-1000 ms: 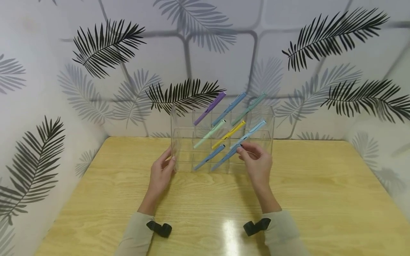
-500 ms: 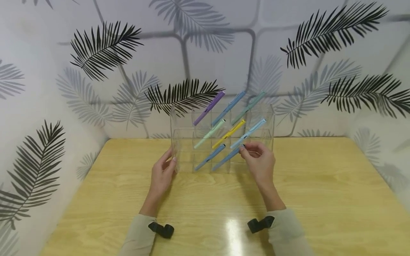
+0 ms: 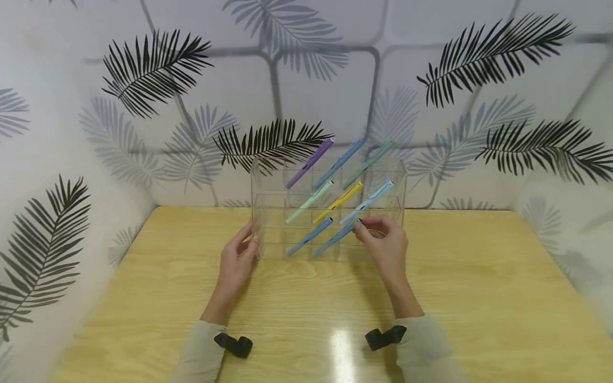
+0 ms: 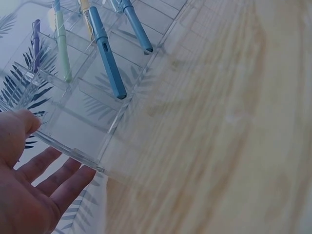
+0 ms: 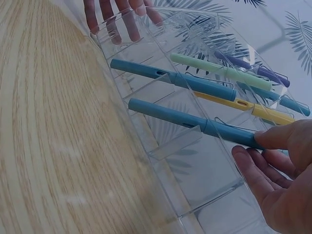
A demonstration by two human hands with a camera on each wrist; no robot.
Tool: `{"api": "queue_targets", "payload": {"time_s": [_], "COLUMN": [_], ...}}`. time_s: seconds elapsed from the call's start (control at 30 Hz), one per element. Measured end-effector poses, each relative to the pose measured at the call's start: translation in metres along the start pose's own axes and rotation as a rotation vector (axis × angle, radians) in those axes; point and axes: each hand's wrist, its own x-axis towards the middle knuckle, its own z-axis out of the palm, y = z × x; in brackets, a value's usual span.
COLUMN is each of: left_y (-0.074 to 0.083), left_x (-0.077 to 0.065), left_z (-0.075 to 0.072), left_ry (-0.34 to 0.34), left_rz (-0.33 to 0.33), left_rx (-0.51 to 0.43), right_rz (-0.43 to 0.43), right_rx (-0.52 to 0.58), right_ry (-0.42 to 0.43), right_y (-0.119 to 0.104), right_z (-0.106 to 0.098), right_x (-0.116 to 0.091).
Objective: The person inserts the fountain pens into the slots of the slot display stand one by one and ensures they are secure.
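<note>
Pens fill a clear acrylic organizer [image 3: 268,213] standing just above the middle of the head view, at the far side of a wooden table [image 3: 143,298]. Left of centre, the left hand [image 3: 235,261] lies with straight, relaxed fingers [image 4: 58,168] against the organizer's left wall, gripping nothing. Moving right, the top row slants a purple pen [image 3: 308,163], a blue pen [image 3: 339,164] and a teal pen [image 3: 367,163]; the middle row a mint pen [image 3: 308,201], a yellow pen [image 3: 338,202] and a light blue pen [image 3: 366,202]; the bottom row a steel-blue pen [image 3: 308,236] and, beside it, a darker blue pen [image 3: 335,238]. Right of centre, the right hand [image 3: 387,247] pinches that darker blue pen's upper end between thumb and fingertips [image 5: 273,139], its lower end resting inside its compartment.
</note>
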Motion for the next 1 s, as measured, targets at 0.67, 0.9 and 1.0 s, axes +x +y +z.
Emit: {"api": "queue_targets", "payload": {"time_s": [0.67,0.9,1.0], "left_y": [-0.002,-0.003,-0.005], "left_x": [0.0,0.003,0.005], "left_z": [-0.005,-0.012,-0.023], "left_ry": [-0.005,-0.095,-0.157], "left_rz": [-0.012,-0.024,-0.013], "left_rx": [0.002,0.041,0.072], "right_rz": [-0.023,-0.044,-0.071], "right_rx": [-0.079,-0.26,-0.268], "right_ry": [-0.032,-0.026,-0.054], "right_y": [-0.001,-0.005,-0.005], "right_z": [0.001,-0.016,-0.025], "right_x": [0.002,0.002,0.001]}}
